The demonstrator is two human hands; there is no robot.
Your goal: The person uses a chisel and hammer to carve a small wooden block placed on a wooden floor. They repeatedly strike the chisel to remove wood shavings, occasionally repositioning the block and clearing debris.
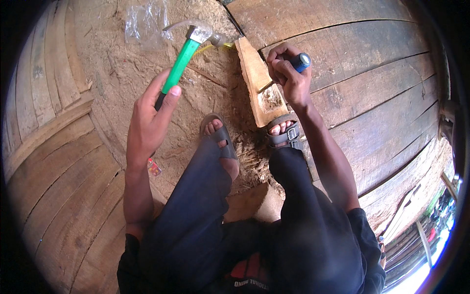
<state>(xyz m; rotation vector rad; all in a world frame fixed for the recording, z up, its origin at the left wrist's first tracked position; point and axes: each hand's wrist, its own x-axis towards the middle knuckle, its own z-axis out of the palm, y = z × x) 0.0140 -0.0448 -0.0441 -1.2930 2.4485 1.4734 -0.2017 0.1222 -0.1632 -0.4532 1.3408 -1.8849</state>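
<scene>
My left hand (152,115) is closed around the green and black handle of a claw hammer (182,61), raised with its metal head up and to the right. In my right hand (293,81) is a chisel with a blue handle (300,61). Its thin metal shaft slants down to the left, and the tip meets the edge of a rough hollow cut in a pale wooden block (250,63). Loose chips and splinters lie inside the hollow (272,99). My right sandal (284,132) stands against the near end of the block.
Wooden planks (367,93) spread out on the right, and more planks (73,196) lie on the left. Sawdust-covered ground (147,88) runs between them. Clear plastic wrap (147,23) lies at the far side. A small red wrapper (154,168) sits beside my left forearm.
</scene>
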